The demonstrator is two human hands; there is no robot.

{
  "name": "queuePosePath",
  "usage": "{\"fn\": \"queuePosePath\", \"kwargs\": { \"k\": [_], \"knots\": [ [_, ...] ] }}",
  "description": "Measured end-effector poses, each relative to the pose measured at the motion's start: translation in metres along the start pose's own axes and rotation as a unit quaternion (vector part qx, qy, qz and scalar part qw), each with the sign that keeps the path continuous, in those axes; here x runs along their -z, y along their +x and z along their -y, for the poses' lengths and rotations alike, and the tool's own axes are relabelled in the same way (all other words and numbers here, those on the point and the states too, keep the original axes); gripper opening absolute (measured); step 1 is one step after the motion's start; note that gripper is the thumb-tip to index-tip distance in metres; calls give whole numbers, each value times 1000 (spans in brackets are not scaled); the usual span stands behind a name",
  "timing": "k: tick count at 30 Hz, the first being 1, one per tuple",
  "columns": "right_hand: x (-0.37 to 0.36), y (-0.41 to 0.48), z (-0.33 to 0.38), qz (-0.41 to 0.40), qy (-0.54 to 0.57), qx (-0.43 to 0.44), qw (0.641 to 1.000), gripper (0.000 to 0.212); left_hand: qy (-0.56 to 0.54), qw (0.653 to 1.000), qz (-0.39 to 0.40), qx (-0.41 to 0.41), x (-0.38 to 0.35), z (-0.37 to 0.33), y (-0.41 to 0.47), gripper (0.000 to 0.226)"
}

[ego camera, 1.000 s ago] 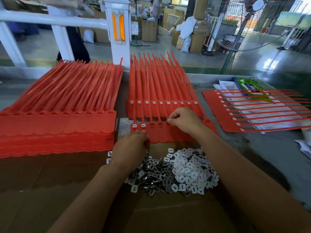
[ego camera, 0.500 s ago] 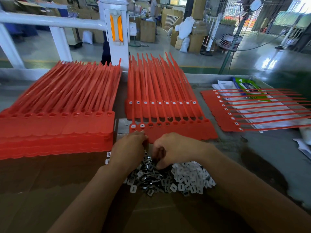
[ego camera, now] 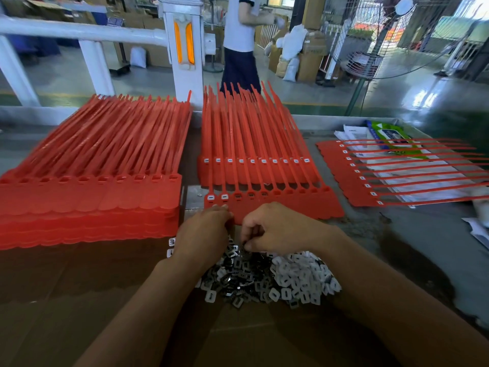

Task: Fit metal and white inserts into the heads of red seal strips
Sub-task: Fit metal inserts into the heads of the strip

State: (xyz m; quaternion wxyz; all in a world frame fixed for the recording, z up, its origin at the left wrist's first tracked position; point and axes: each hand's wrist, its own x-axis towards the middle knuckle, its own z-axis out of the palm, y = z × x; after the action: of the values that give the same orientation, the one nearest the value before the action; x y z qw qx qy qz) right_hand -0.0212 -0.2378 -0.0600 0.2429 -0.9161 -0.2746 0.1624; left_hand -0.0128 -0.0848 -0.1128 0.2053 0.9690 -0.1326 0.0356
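A sheet of joined red seal strips (ego camera: 296, 205) lies in the middle of the table, heads toward me; its two leftmost heads carry white inserts, the others show open slots. My left hand (ego camera: 203, 231) rests at the sheet's near left edge, fingertips on the red plastic. My right hand (ego camera: 275, 229) hovers over the pile of metal inserts (ego camera: 238, 279), thumb and fingers pinching a small dark metal piece. A heap of white inserts (ego camera: 301, 276) lies just right of the metal ones.
A tall stack of red strip sheets with open heads (ego camera: 92, 197) stands at the left. A stack with white inserts fitted (ego camera: 254, 165) lies behind the working sheet. Another fitted sheet (ego camera: 383, 176) lies over papers at the right. A person walks behind the white railing (ego camera: 79, 33).
My right hand came back from the strip heads to the insert pile and now pinches a metal piece. My left hand stayed at the sheet's near left edge. A person walked into view behind.
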Motion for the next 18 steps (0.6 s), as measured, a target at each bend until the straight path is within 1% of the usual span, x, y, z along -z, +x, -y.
{"fn": "queuePosePath", "kwargs": {
  "k": [4,9,13,18],
  "knots": [
    [2,-1,-1,-27,34,-6,999,10,0,1000,-1,-1,0,0,0,43],
    [2,-1,-5,-37,24,-27,999,5,1,1000,-1,-1,1,-1,0,44],
    [1,0,-5,-34,35,-42,998,18,0,1000,-5,-1,1,-2,-1,43],
    [0,0,-7,-23,40,-48,998,26,0,1000,-7,0,2,-3,-2,40]
  ]
}}
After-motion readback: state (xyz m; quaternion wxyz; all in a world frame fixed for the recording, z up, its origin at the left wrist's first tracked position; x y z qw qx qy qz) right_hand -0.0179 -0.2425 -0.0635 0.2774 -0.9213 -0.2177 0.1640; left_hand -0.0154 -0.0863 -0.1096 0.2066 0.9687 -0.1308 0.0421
